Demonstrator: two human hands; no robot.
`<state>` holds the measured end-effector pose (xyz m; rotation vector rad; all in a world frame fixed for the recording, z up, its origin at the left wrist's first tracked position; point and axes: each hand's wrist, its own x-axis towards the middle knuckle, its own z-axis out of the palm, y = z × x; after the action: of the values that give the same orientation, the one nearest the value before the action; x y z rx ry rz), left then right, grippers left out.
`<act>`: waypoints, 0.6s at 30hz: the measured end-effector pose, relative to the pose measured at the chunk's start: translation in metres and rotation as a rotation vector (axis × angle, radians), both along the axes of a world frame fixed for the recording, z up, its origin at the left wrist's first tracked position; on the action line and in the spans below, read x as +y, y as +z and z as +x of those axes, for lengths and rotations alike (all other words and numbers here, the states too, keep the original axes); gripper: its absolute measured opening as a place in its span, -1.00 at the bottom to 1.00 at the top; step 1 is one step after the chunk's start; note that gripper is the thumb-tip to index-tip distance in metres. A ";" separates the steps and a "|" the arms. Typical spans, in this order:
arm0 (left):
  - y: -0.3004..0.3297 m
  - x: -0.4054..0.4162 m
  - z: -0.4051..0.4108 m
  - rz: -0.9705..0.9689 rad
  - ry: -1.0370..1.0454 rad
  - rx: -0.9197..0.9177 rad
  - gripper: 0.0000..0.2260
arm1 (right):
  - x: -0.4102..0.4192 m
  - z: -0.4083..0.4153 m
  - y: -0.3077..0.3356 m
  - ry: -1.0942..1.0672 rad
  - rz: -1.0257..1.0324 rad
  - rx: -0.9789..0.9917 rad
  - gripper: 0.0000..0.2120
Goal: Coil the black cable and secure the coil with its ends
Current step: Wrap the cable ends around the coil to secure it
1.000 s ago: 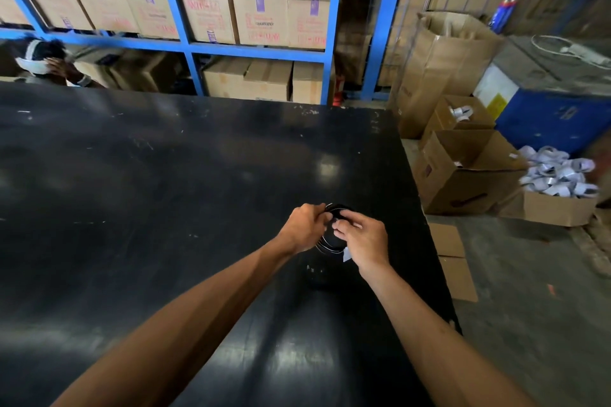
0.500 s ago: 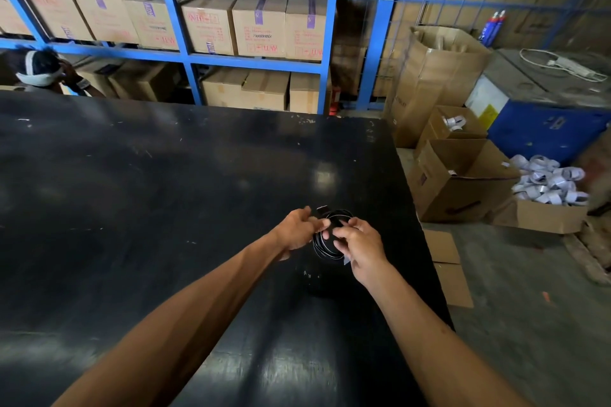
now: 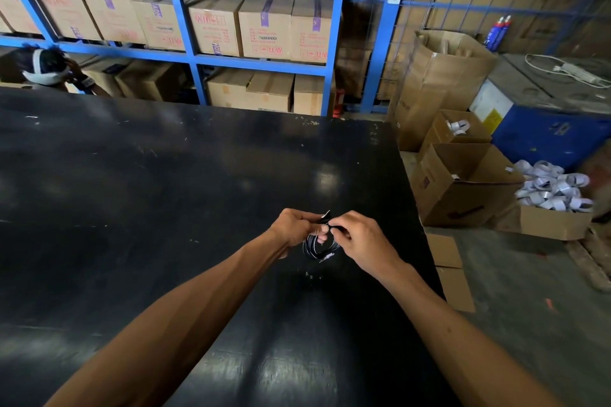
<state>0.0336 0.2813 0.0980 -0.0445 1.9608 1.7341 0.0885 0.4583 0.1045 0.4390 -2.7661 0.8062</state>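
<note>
A: Where's the black cable (image 3: 318, 245)?
B: In a small coil, held between both hands above the black surface (image 3: 165, 195), near its right edge. Loops hang below the fingertips.
A: Left hand (image 3: 292, 227)?
B: Fingers curled tight on the left side of the coil. One end of the cable sticks up just above them.
A: Right hand (image 3: 365, 241)?
B: Thumb and forefinger pinch the cable at the top of the coil, right against the left fingertips — the other fingers are folded in. A small pale bit shows at the coil's bottom; can't tell what it is.
A: Around it?
B: Open cardboard boxes (image 3: 463, 182) on the floor to the right, blue shelving (image 3: 264, 61) with cartons behind.
</note>
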 end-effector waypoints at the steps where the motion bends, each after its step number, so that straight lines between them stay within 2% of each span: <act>1: 0.000 0.001 0.000 0.002 -0.017 0.007 -0.76 | 0.002 0.000 0.003 0.038 0.111 0.046 -0.84; 3: -0.001 0.001 0.001 -0.008 -0.077 0.022 -0.75 | 0.006 0.001 0.007 0.082 0.263 0.144 -0.87; 5: 0.000 0.000 0.001 -0.042 -0.153 0.033 -0.75 | 0.010 0.001 0.011 0.081 0.287 0.187 -0.89; 10: 0.003 -0.002 0.000 0.038 -0.226 0.056 -0.84 | 0.016 0.000 0.020 0.071 0.208 0.177 -0.88; 13: 0.003 0.000 0.000 0.068 -0.179 0.025 -0.74 | 0.015 0.000 0.021 0.029 0.140 0.169 -0.89; 18: 0.003 0.005 -0.001 0.037 -0.126 0.041 -0.85 | 0.014 0.000 0.020 0.035 0.077 0.165 -0.91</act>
<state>0.0330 0.2867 0.1009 0.1265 1.9166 1.7011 0.0888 0.4722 0.1246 0.5437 -2.6499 0.6414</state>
